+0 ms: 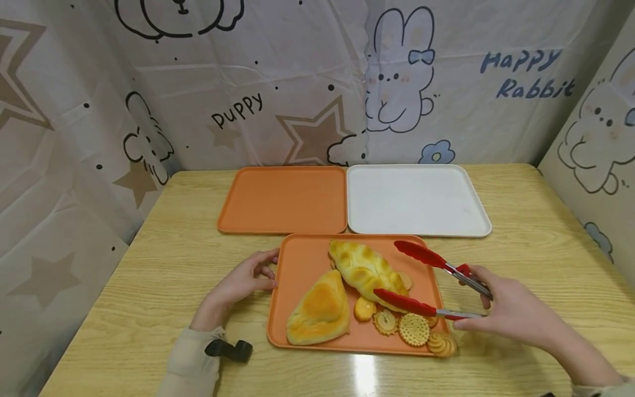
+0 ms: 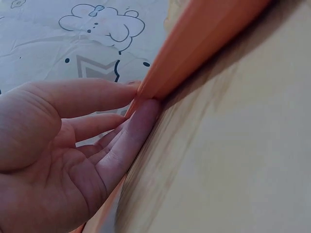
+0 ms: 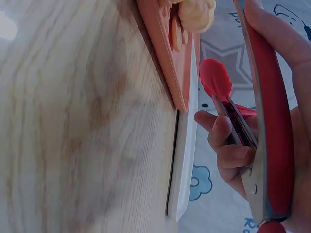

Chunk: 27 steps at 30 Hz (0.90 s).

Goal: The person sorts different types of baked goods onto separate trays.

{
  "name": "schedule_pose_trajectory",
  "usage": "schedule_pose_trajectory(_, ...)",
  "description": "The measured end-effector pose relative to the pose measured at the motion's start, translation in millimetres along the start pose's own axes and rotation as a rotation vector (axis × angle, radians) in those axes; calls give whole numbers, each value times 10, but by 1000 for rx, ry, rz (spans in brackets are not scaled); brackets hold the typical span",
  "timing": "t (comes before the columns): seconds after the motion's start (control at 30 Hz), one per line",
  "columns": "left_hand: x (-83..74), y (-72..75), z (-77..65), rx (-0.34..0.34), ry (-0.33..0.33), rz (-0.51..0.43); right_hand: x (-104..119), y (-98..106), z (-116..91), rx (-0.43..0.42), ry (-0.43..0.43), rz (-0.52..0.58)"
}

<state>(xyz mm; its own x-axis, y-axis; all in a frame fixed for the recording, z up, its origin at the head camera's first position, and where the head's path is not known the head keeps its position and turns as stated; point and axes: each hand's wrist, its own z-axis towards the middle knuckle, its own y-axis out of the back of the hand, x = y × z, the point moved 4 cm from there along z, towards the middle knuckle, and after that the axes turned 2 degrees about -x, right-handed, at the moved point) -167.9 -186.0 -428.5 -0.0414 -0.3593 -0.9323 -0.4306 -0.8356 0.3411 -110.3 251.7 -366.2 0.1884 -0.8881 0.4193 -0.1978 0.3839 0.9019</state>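
Note:
My left hand (image 1: pixel 252 274) is at the left side of the near orange tray (image 1: pixel 307 251), its thumb and fingertips pinching the rim (image 2: pixel 148 87). On that tray lie a long, bumpy golden bread (image 1: pixel 362 264), a triangular bread (image 1: pixel 319 314) and several cookies, among them a round dotted one (image 1: pixel 414 330) and a swirled one (image 1: pixel 441 344). My right hand (image 1: pixel 516 306) grips metal tongs with red tips (image 1: pixel 419 252). The tongs' arms are spread wide over the tray's right half; the lower tip (image 1: pixel 404 302) overlaps the long bread in the head view.
Behind the near tray, a second orange tray (image 1: pixel 285 201) and a white tray (image 1: pixel 416 201) stand side by side with bare surfaces. All rest on a wooden table (image 1: pixel 188 220). A printed cloth (image 1: pixel 297 71) hangs behind the table and at its sides.

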Motion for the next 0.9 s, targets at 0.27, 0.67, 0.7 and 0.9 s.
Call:
schedule_pose_trajectory(0.27, 6, 5, -2, -10, -19, 6, 141, -63, 36, 9, 45, -10)
schedule_pose_trajectory(0.67, 15, -8, -5, -5, 21, -2, 239, -127, 140, 37, 92, -32)
schedule_pose_trajectory(0.7, 14, -9, -3, -5, 20, -3, 238, -131, 149, 38, 94, -34)
schedule_pose_trajectory(0.9, 13, -7, 0, -10, 22, -8, 228, -143, 160, 19, 116, -35)
